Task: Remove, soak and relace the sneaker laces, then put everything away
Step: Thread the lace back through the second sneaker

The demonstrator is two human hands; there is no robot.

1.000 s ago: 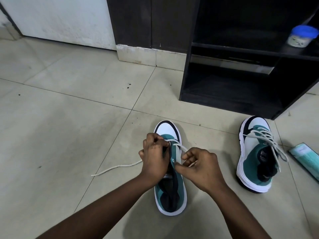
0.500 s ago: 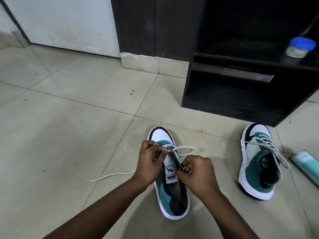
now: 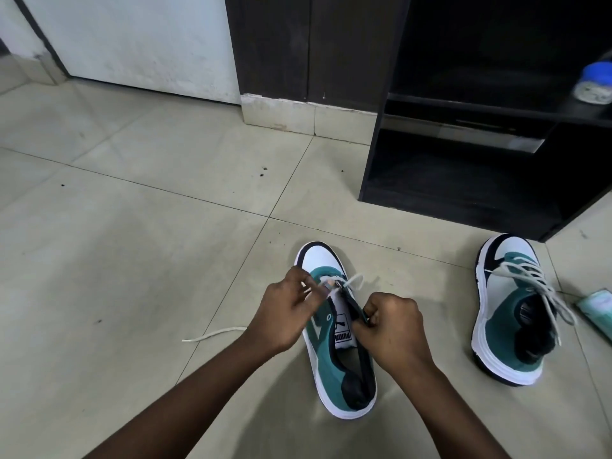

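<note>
Pale floor tiles (image 3: 132,260) carry the near sneaker (image 3: 334,359) between my wrists, toe pointing away. My left hand (image 3: 284,313) pinches the white lace (image 3: 352,281) at the front eyelets; my right hand (image 3: 392,326) grips the sneaker's right eyelet edge. Well off right lies the laced sneaker (image 3: 510,313), near a dark shelf unit (image 3: 463,180).

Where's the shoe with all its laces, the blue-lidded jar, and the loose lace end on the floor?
Laced shoe (image 3: 506,313): head view, on its green side panel.
Jar (image 3: 596,81): head view, on its body below the blue lid.
Lace end (image 3: 212,334): head view, on the strand lying on the floor.
</note>
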